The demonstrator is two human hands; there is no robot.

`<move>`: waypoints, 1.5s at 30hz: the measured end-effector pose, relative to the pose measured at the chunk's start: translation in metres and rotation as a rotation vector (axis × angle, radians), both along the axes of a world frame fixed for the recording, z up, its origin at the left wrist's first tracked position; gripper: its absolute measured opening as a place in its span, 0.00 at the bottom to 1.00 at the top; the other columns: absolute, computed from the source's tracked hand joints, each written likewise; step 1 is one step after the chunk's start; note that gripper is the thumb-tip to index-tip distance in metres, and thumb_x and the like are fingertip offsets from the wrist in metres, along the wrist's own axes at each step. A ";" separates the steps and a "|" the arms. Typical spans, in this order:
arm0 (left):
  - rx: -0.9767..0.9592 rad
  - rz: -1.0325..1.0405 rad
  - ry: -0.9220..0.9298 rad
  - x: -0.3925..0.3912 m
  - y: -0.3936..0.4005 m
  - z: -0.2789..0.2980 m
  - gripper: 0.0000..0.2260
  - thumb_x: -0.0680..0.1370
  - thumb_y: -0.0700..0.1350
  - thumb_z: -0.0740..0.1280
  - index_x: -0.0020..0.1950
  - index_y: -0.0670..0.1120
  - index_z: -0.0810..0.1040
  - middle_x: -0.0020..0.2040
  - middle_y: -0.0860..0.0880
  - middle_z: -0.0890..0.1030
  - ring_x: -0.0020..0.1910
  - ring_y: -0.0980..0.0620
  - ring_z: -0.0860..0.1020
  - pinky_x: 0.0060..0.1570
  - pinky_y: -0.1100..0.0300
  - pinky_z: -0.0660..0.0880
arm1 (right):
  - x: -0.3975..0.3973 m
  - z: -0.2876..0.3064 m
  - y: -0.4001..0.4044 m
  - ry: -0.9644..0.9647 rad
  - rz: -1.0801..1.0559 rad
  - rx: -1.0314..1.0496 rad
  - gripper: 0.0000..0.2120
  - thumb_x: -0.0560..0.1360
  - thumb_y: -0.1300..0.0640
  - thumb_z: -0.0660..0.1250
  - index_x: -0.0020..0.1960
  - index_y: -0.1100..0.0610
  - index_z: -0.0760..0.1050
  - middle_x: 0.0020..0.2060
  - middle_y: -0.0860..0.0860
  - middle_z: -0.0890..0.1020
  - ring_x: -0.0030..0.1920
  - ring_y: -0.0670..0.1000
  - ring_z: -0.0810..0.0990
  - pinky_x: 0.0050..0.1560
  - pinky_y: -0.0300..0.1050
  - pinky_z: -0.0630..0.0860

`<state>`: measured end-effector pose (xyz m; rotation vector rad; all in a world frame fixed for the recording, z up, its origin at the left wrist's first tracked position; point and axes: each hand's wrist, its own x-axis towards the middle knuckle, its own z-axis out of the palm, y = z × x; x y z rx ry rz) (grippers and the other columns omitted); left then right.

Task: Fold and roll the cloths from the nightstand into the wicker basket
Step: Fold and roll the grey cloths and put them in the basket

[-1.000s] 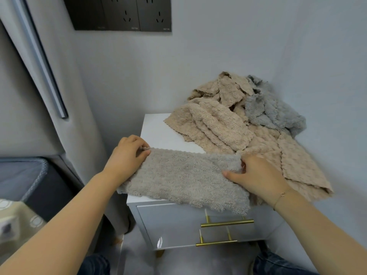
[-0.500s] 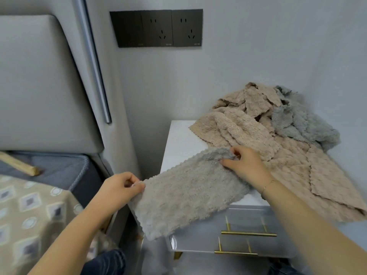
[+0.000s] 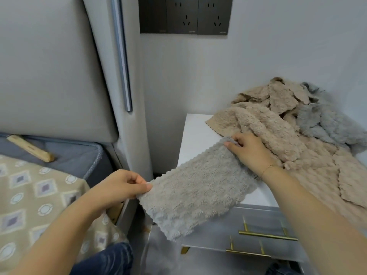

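A folded grey-beige fleece cloth (image 3: 196, 191) stretches between my hands, half over the white nightstand (image 3: 196, 135) and half hanging off its left front corner. My left hand (image 3: 121, 187) pinches the cloth's near left corner in the air beside the nightstand. My right hand (image 3: 248, 151) grips the far right corner on the nightstand top. A pile of beige cloths (image 3: 278, 124) with a grey cloth (image 3: 325, 124) among them fills the nightstand's right and back. The wicker basket is not in view.
A bed with a patterned cover (image 3: 39, 195) and a padded grey headboard (image 3: 49, 66) lies to the left, a wooden piece (image 3: 29, 148) on the mattress. Dark wall sockets (image 3: 184, 15) hang above. The nightstand drawers have gold handles (image 3: 266, 235). A wall closes the right side.
The cloth lay flat along the nightstand's front edge; both hands have lifted and swung it leftward, so its left end now hangs off the corner. My view has turned left toward the bed.
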<state>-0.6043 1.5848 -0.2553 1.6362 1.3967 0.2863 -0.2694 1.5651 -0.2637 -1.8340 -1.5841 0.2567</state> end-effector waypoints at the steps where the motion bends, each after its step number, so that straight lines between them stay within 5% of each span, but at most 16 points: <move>1: -0.001 0.005 0.002 0.000 0.001 0.000 0.08 0.75 0.47 0.72 0.39 0.44 0.83 0.39 0.45 0.84 0.40 0.53 0.79 0.53 0.52 0.78 | -0.002 -0.003 0.002 -0.026 -0.015 -0.015 0.21 0.77 0.53 0.67 0.30 0.55 0.61 0.26 0.50 0.63 0.28 0.49 0.62 0.30 0.45 0.55; 5: 0.035 0.015 0.075 0.002 0.003 -0.004 0.09 0.75 0.47 0.72 0.38 0.45 0.82 0.35 0.50 0.83 0.39 0.54 0.79 0.50 0.56 0.79 | -0.010 -0.010 0.004 -0.078 -0.087 -0.064 0.18 0.76 0.53 0.68 0.32 0.54 0.65 0.27 0.50 0.68 0.29 0.50 0.66 0.29 0.44 0.58; 8: 0.050 0.010 0.102 0.004 0.005 -0.008 0.07 0.75 0.47 0.72 0.42 0.44 0.82 0.38 0.49 0.84 0.40 0.54 0.79 0.48 0.58 0.79 | -0.017 -0.009 0.000 -0.171 -0.159 -0.052 0.11 0.76 0.51 0.67 0.42 0.57 0.72 0.36 0.52 0.74 0.38 0.53 0.71 0.35 0.45 0.64; 10: 0.061 0.009 0.086 0.004 0.006 -0.009 0.05 0.75 0.46 0.72 0.45 0.45 0.81 0.39 0.49 0.84 0.39 0.54 0.79 0.44 0.61 0.78 | -0.017 -0.002 -0.010 -0.268 -0.246 -0.082 0.15 0.75 0.45 0.65 0.46 0.58 0.73 0.43 0.52 0.75 0.43 0.54 0.73 0.38 0.46 0.67; 13: 0.075 -0.035 0.097 0.005 0.006 -0.007 0.03 0.76 0.46 0.71 0.47 0.48 0.82 0.41 0.51 0.84 0.41 0.55 0.80 0.45 0.62 0.77 | -0.012 0.017 -0.035 -0.349 -0.296 -0.413 0.24 0.69 0.32 0.64 0.37 0.54 0.70 0.38 0.49 0.72 0.40 0.53 0.74 0.36 0.45 0.68; 16: 0.098 -0.084 0.144 0.005 0.007 -0.005 0.05 0.77 0.47 0.69 0.44 0.47 0.83 0.41 0.52 0.83 0.41 0.56 0.79 0.51 0.58 0.77 | -0.011 0.024 -0.054 -0.350 -0.267 -0.610 0.26 0.67 0.30 0.67 0.38 0.54 0.71 0.37 0.49 0.74 0.38 0.50 0.74 0.36 0.44 0.70; 21: 0.050 -0.133 0.169 0.003 0.003 -0.002 0.07 0.78 0.46 0.68 0.46 0.43 0.82 0.42 0.48 0.82 0.41 0.55 0.77 0.48 0.59 0.76 | -0.021 0.019 -0.049 -0.147 -0.119 -0.488 0.19 0.71 0.46 0.73 0.44 0.62 0.74 0.34 0.52 0.71 0.33 0.49 0.69 0.31 0.43 0.60; 26: -0.053 -0.145 0.035 0.006 -0.007 0.007 0.05 0.75 0.42 0.72 0.48 0.43 0.80 0.38 0.48 0.82 0.36 0.56 0.79 0.38 0.64 0.77 | -0.019 0.043 -0.012 -0.111 0.077 -0.285 0.09 0.73 0.57 0.73 0.46 0.54 0.72 0.38 0.48 0.75 0.38 0.47 0.72 0.33 0.42 0.64; 32: -0.118 -0.062 -0.261 0.043 -0.025 0.014 0.10 0.73 0.39 0.74 0.45 0.41 0.73 0.27 0.50 0.79 0.30 0.54 0.82 0.30 0.66 0.75 | -0.002 0.050 0.057 -0.313 0.075 -0.318 0.14 0.71 0.55 0.74 0.52 0.53 0.70 0.48 0.53 0.77 0.46 0.53 0.74 0.39 0.44 0.67; 38: -0.065 -0.085 -0.205 0.058 -0.033 0.004 0.09 0.74 0.40 0.72 0.48 0.42 0.73 0.32 0.46 0.81 0.29 0.54 0.82 0.32 0.66 0.77 | -0.005 0.029 0.070 -0.429 0.056 -0.173 0.22 0.77 0.50 0.67 0.67 0.57 0.69 0.63 0.54 0.73 0.60 0.56 0.73 0.60 0.50 0.71; 42: -0.045 -0.086 -0.156 0.057 -0.031 0.003 0.07 0.75 0.36 0.69 0.48 0.43 0.72 0.34 0.44 0.82 0.26 0.56 0.80 0.28 0.67 0.74 | -0.017 0.026 0.048 -0.510 0.104 0.036 0.14 0.78 0.60 0.61 0.63 0.61 0.75 0.61 0.56 0.76 0.61 0.57 0.73 0.62 0.47 0.68; 45: -0.045 -0.102 -0.144 0.055 -0.032 0.003 0.07 0.75 0.35 0.67 0.47 0.43 0.71 0.35 0.43 0.82 0.26 0.55 0.80 0.29 0.66 0.76 | -0.031 0.020 0.013 -0.508 0.245 -0.113 0.14 0.81 0.57 0.58 0.63 0.58 0.76 0.58 0.53 0.78 0.58 0.53 0.75 0.63 0.46 0.71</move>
